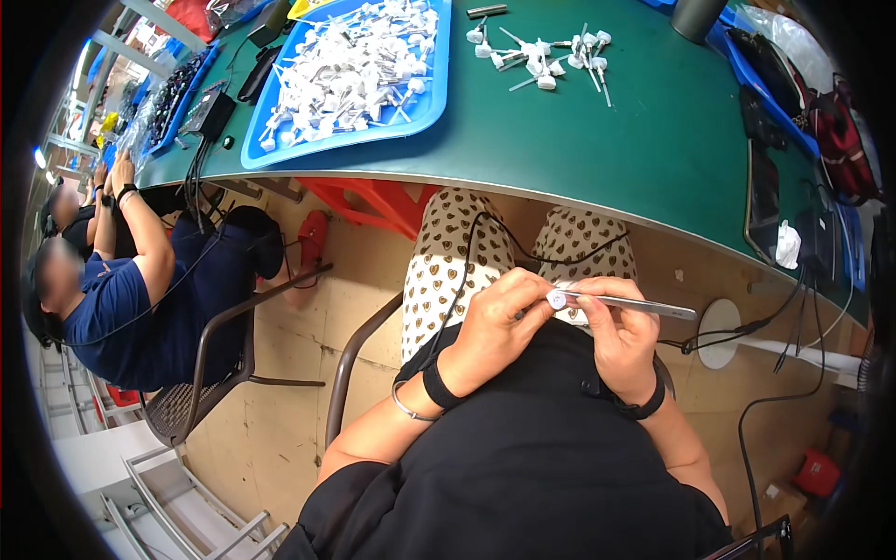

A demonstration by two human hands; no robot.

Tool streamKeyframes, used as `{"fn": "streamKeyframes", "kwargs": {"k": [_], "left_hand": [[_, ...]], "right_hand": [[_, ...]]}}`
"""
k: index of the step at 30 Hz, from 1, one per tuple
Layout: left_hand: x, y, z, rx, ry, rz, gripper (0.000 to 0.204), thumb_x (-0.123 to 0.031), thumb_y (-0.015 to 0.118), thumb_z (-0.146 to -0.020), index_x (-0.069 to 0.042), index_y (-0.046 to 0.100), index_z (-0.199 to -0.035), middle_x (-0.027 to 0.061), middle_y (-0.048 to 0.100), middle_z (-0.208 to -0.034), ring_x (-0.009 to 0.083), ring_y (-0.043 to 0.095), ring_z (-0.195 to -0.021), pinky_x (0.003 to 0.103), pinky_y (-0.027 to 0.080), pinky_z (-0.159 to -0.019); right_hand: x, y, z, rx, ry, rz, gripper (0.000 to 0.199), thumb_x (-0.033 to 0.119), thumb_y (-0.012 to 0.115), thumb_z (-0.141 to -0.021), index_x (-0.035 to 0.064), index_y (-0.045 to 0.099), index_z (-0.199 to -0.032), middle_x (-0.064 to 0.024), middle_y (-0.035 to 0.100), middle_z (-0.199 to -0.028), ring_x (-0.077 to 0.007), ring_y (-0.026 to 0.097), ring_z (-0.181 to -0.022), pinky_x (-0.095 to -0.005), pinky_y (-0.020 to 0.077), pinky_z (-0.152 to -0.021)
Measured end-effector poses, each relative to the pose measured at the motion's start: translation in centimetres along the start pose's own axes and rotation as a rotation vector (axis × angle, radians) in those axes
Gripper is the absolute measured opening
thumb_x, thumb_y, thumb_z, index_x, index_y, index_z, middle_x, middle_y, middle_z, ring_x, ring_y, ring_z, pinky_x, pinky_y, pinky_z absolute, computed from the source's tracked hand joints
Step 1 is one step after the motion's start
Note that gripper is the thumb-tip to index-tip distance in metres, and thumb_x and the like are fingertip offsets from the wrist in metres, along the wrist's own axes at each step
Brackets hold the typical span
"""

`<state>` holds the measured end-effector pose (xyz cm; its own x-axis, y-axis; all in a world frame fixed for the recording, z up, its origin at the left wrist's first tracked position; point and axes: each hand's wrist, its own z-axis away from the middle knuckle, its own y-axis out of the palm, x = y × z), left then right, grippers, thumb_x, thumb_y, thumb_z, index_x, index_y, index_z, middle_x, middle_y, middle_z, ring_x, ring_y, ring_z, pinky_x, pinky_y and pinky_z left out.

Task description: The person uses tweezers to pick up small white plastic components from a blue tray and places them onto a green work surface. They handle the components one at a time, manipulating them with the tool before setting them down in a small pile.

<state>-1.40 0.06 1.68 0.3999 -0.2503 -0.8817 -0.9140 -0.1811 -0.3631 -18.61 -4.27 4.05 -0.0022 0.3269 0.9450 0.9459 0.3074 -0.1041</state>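
Above my lap, my left hand (504,322) pinches a small white round-headed part (557,299) between thumb and fingers. My right hand (621,331) is closed on a pair of metal tweezers (644,304), whose thin end points left and meets the white part. The tweezers' broad end sticks out to the right past my fingers. On the green table (560,140) ahead, a loose group of white parts with thin stems (541,61) lies to the right of a blue tray (439,93). That tray is heaped with many similar white parts (345,75).
A short grey metal tube (487,11) lies at the table's far side. At the right stand a blue tray with bags (775,84), a phone-like dark slab (762,201) and a crumpled white tissue (788,245). Cables hang across my lap. A person in blue (121,289) sits at left.
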Motion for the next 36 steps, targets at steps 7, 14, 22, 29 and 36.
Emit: {"fn": "streamKeyframes", "kwargs": {"k": [7,14,22,29,36], "left_hand": [[0.0,0.0,-0.1,0.016,0.01,-0.021,0.01,0.001,0.077,-0.086,0.0,0.071,-0.095,0.0096,0.069,-0.092,0.023,0.068,-0.083,0.032,0.055,-0.069],[0.1,0.1,0.0,0.016,0.007,-0.028,0.009,0.001,0.077,-0.087,0.0,0.071,-0.094,0.0094,0.069,-0.091,0.0225,0.067,-0.082,0.032,0.055,-0.068],[0.1,0.1,0.1,0.015,-0.004,-0.005,0.008,-0.001,0.077,-0.088,0.0,0.071,-0.094,0.009,0.069,-0.09,0.021,0.066,-0.08,0.031,0.054,-0.067],[0.2,0.2,0.2,0.018,-0.007,-0.012,0.009,-0.001,0.077,-0.087,-0.001,0.071,-0.095,0.0092,0.068,-0.09,0.0222,0.066,-0.08,0.032,0.053,-0.068],[0.6,0.2,0.2,0.014,0.034,0.0,0.011,0.001,0.075,-0.087,-0.002,0.071,-0.096,0.01,0.067,-0.091,0.0261,0.067,-0.08,0.035,0.054,-0.068]], "right_hand": [[0.0,-0.2,0.0,0.012,0.014,0.031,0.01,0.003,0.07,-0.097,-0.0036,0.068,-0.104,-0.0104,0.073,-0.094,-0.0146,0.071,-0.08,-0.027,0.0572,-0.071],[0.0,-0.2,0.0,0.02,0.007,0.055,0.01,0.004,0.07,-0.097,-0.0034,0.068,-0.104,-0.0102,0.073,-0.093,-0.0155,0.071,-0.08,-0.0275,0.0569,-0.071],[0.0,-0.2,0.1,0.018,0.02,0.049,0.009,0.004,0.069,-0.097,-0.0032,0.068,-0.103,-0.01,0.073,-0.093,-0.0154,0.07,-0.079,-0.0277,0.0569,-0.071],[0.9,-0.4,-0.7,0.091,-0.07,0.254,0.006,0.002,0.07,-0.095,-0.0008,0.069,-0.099,-0.0102,0.072,-0.09,-0.0209,0.07,-0.077,-0.032,0.055,-0.068],[0.8,-0.6,-0.9,0.129,-0.117,0.255,0.007,0.004,0.07,-0.095,-0.0007,0.069,-0.101,-0.0099,0.073,-0.091,-0.0199,0.07,-0.077,-0.0322,0.0554,-0.068]]}}
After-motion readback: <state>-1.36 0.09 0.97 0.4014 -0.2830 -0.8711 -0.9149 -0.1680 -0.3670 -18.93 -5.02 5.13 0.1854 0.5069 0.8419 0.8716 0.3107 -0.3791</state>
